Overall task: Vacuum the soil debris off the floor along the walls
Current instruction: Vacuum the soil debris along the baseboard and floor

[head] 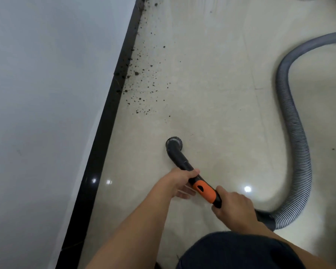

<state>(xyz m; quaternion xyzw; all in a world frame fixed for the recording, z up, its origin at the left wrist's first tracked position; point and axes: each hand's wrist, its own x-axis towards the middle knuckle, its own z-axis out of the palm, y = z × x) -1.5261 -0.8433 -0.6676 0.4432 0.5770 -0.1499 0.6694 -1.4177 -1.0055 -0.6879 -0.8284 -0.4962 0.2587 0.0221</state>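
Both hands are on the vacuum wand (205, 190). The left hand (182, 180) grips the black tube just ahead of the orange grip section. The right hand (234, 207) is curled round the rear end, where the grey ribbed hose (295, 123) joins and loops away to the far right.

The round brush nozzle (174, 143) points down at the pale floor (211, 84). Whether it is actually touching cannot be told.

The soil debris (142, 80) lies farther off and to the left. It is scattered along the black baseboard (109, 113) at the foot of the wall (47, 94), thickest against the baseboard and thinning out to the right. The nearest specks sit just beyond the nozzle.

Judgement: the work is in its sweeping step, with a large stretch left to clear. The next move calls for pushing the nozzle forward and left into the specks. It should then be held tight to the baseboard edge, where clumps gather, with hose slack following.
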